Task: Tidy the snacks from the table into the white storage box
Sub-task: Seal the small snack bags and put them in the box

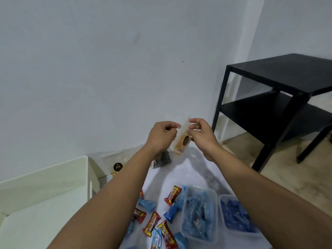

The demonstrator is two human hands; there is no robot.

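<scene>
Both hands are raised above the far end of the white table [190,168]. Between them hangs a clear packet of tan snacks with a dark round label [182,141]. My right hand [201,135] pinches its top edge and my left hand [164,133] pinches its left side. The white storage box [45,178] stands at the lower left, open, its inside bare where visible. Red-and-yellow bars [151,225] and blue wrapped snacks [147,204] lie scattered on the table near me.
Two clear plastic tubs [199,212] [235,214] of blue-wrapped snacks stand at the right of the table. A clear bag with a dark label [117,167] and a dark packet [163,159] lie by the wall. A black shelf table [280,81] stands on the floor at right.
</scene>
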